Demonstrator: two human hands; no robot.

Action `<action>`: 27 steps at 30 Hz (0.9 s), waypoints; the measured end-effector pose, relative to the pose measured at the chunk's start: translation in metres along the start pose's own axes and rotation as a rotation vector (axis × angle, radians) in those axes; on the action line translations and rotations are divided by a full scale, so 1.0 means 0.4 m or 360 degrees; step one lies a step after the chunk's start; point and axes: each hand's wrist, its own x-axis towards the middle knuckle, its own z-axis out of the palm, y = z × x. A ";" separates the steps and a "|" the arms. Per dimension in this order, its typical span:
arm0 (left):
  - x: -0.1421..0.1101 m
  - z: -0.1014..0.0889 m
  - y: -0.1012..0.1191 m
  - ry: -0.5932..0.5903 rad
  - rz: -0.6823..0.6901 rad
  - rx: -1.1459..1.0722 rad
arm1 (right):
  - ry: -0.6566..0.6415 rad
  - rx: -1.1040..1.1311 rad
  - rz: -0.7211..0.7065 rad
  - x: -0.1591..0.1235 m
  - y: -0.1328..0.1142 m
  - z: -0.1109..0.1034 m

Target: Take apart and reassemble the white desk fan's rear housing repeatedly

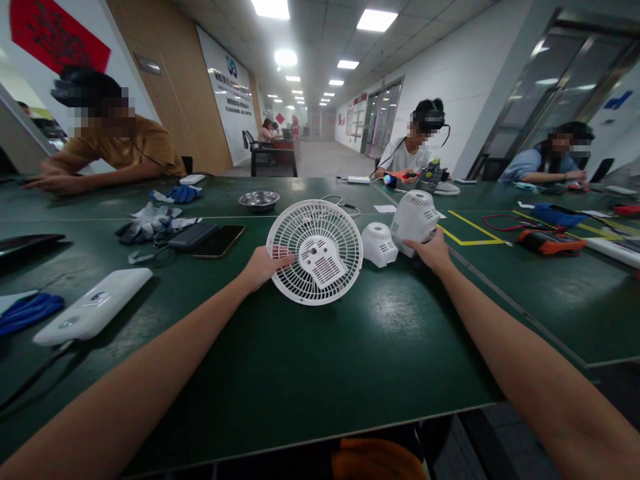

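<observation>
My left hand [264, 267] grips the left rim of a round white fan grille [314, 223], thumb laid across its spokes. The grille is tilted up, its slotted centre plate facing me. At the right, my right hand [431, 251] is closed around the lower part of a white vented plastic housing [414, 215], apparently a fan motor cover. Between the two stands a smaller white vented housing [379, 245], close to the grille's right edge. Whether the smaller piece touches the grille is hard to tell.
A steel bowl [259, 200] stands behind the grille. To the left lie a phone [220, 241], a dark power bank [194, 236], gloves [153, 220] and a white device [97, 303] with a cable. An orange multimeter [550, 243] lies right. Several people sit across the green table [320, 373].
</observation>
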 end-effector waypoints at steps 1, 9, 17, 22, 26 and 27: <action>-0.001 0.000 0.001 -0.0001 -0.0003 0.0002 | 0.0038 -0.0009 0.0006 -0.002 -0.005 0.001; 0.001 -0.001 0.002 -0.0004 -0.0043 -0.0018 | 0.0525 0.0252 -0.0061 -0.025 -0.098 0.002; 0.009 -0.005 -0.011 0.0014 -0.0005 0.0007 | 0.0433 0.0310 -0.0404 -0.116 -0.217 0.026; 0.005 -0.004 -0.005 -0.0002 0.0008 0.0038 | 0.0065 0.0046 -0.0314 -0.148 -0.214 0.058; 0.000 0.004 0.004 0.0028 0.0006 -0.0014 | 0.0071 0.0030 -0.0300 -0.145 -0.208 0.059; -0.001 0.005 0.006 0.0031 0.0001 -0.0036 | 0.0085 0.0045 -0.0302 -0.140 -0.206 0.056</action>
